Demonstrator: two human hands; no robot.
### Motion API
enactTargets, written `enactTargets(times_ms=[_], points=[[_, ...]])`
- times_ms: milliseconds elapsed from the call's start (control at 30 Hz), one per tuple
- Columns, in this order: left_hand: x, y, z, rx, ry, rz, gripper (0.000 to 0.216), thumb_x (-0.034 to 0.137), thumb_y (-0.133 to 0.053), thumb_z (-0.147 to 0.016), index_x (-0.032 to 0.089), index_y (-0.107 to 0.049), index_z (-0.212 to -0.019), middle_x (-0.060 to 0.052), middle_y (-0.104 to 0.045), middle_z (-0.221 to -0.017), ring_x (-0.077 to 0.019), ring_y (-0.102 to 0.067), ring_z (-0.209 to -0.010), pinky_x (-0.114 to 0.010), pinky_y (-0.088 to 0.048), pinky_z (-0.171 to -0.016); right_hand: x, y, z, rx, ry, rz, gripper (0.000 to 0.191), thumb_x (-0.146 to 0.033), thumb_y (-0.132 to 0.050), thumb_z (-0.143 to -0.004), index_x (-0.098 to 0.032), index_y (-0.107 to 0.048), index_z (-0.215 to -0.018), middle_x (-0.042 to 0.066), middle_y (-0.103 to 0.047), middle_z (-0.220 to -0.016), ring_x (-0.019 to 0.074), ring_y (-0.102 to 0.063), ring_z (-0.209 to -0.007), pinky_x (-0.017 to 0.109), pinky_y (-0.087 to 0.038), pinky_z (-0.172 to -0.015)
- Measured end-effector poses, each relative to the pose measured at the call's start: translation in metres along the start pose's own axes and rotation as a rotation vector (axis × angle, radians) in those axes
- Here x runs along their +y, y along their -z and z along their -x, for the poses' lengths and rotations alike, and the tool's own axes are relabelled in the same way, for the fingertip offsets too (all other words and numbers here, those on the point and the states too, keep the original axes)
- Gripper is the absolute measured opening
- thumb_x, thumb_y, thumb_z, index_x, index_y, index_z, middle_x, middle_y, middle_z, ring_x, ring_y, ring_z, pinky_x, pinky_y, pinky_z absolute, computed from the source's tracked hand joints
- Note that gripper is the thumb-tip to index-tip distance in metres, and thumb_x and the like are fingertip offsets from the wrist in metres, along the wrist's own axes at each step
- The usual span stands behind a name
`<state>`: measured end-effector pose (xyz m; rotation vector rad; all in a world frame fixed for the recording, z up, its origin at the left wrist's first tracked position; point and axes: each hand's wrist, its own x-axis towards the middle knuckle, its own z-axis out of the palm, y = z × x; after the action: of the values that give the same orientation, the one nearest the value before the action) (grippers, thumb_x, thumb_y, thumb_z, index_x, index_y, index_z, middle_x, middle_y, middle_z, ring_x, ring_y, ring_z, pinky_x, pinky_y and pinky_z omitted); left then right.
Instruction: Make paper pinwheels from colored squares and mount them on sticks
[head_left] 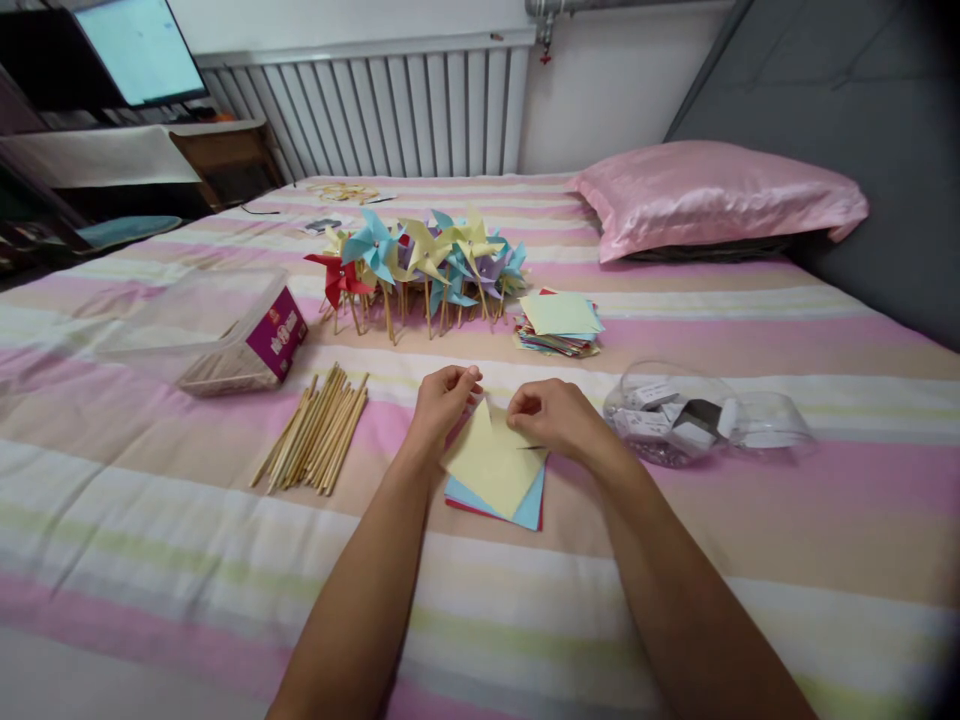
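Note:
A pale yellow paper square [491, 465], with slits cut in from its corners, lies turned on top of blue sheets [531, 508] and a red sheet in front of me. My right hand [551, 415] pinches the upper right part of the yellow paper between thumb and finger. At its upper left edge, my left hand [446, 400] has thumb and fingertips closed together; whatever they may hold is too small to make out. Left of my hands lies a bundle of thin wooden sticks [315, 432].
Finished paper pinwheels [427, 255] stand in a cluster behind my hands. Nearby are a stack of coloured paper [559, 318], a clear tub with small white packets [667, 415], its clear lid [769, 420], a plastic box [225, 345] and a pink pillow [720, 195].

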<state>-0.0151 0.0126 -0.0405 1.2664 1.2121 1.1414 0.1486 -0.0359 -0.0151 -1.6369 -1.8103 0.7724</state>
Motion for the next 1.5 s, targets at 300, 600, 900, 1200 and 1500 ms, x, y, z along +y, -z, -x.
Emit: enactTargets(times_ms=[300,600,900,1200,1500], points=[[0.022,-0.001,0.005,-0.279,0.203,0.498,0.061,0.07,-0.051,-0.073,0.013,-0.071,-0.082,-0.015,-0.072,-0.082,-0.0285,-0.067,-0.081,-0.037,-0.05,-0.07,0.018,0.02,-0.013,0.295,-0.019,-0.599,0.02,-0.036,-0.062,-0.069,-0.018,-0.056,-0.075,-0.004,-0.054,-0.056,0.0091,-0.043,-0.049,0.022,-0.032,-0.05],[0.018,-0.01,0.016,-0.254,0.16,0.48,0.039,0.037,-0.077,-0.065,0.011,-0.07,-0.093,-0.012,-0.074,-0.085,-0.026,-0.069,-0.079,-0.035,-0.052,-0.073,0.012,0.0,-0.019,0.38,-0.127,-0.7,0.028,-0.039,-0.062,-0.065,-0.018,-0.057,-0.081,0.001,-0.065,-0.065,0.0153,-0.058,-0.059,0.027,-0.045,-0.058],[0.014,-0.007,0.012,-0.211,0.206,0.472,0.029,0.028,-0.077,-0.066,0.009,-0.072,-0.086,-0.013,-0.074,-0.084,-0.022,-0.068,-0.071,-0.031,-0.052,-0.068,0.009,-0.001,-0.017,0.297,-0.072,-0.755,0.041,-0.037,-0.071,-0.066,-0.014,-0.058,-0.097,0.005,-0.071,-0.076,0.0175,-0.065,-0.071,0.03,-0.049,-0.069],[0.01,-0.002,0.019,-0.407,0.285,0.343,0.028,0.033,-0.078,-0.067,0.009,-0.073,-0.081,-0.015,-0.074,-0.082,-0.0211,-0.068,-0.068,-0.03,-0.051,-0.065,0.008,0.002,-0.015,0.314,-0.084,-0.838,0.037,-0.036,-0.077,-0.058,-0.015,-0.068,-0.086,0.004,-0.07,-0.07,0.0165,-0.061,-0.056,0.031,-0.049,-0.057],[0.023,0.0,0.01,-0.275,0.184,0.695,0.03,0.042,-0.069,-0.073,0.017,-0.071,-0.089,-0.009,-0.073,-0.098,-0.0191,-0.068,-0.09,-0.027,-0.053,-0.079,0.007,-0.003,-0.02,0.556,-0.12,-0.941,0.019,-0.029,-0.071,-0.059,-0.017,-0.063,-0.072,0.0,-0.065,-0.074,0.0124,-0.056,-0.062,0.024,-0.044,-0.058]])
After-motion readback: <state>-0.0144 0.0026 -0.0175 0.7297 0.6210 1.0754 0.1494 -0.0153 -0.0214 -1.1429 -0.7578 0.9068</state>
